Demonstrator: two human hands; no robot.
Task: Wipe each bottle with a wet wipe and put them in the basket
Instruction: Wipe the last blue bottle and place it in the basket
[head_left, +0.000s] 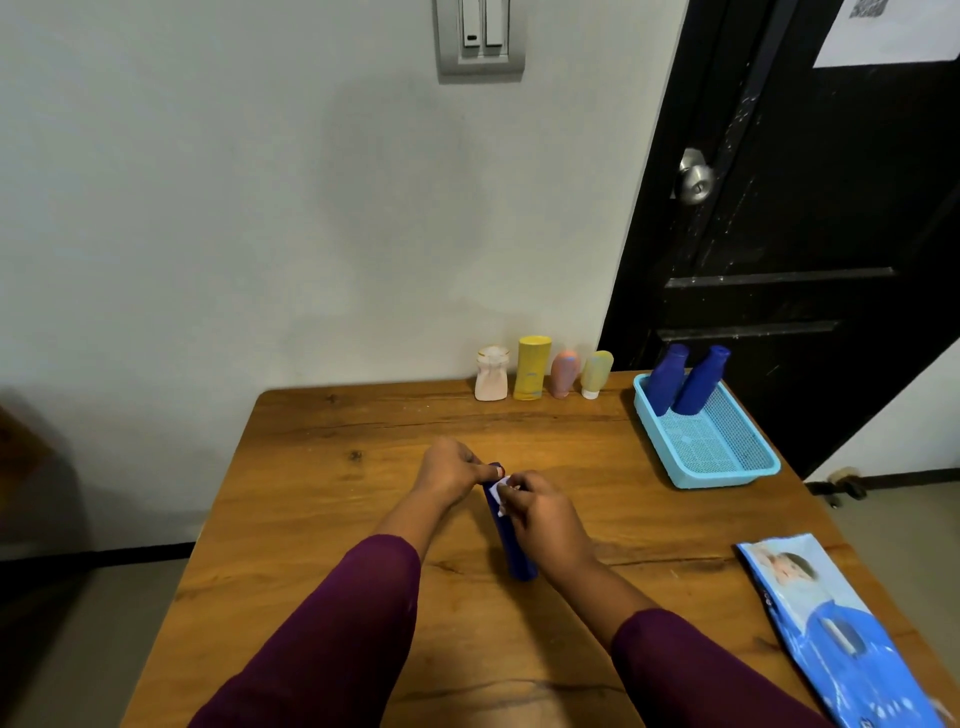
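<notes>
A dark blue bottle (511, 545) is held over the middle of the wooden table (322, 519), its base towards me. My left hand (449, 470) grips its far end. My right hand (540, 517) pinches a small white wet wipe (503, 491) against the bottle's upper part. Two more blue bottles (685, 382) lean inside the light blue basket (727, 470) at the right rear of the table. Against the wall stand a white bottle (491, 374), a yellow bottle (531, 368), a pink bottle (564, 373) and a pale yellow tube (595, 374).
A blue pack of wet wipes (841, 634) lies at the table's front right corner. Behind the basket is a black door (810, 208) with a metal knob (695, 176). A grey wall backs the table.
</notes>
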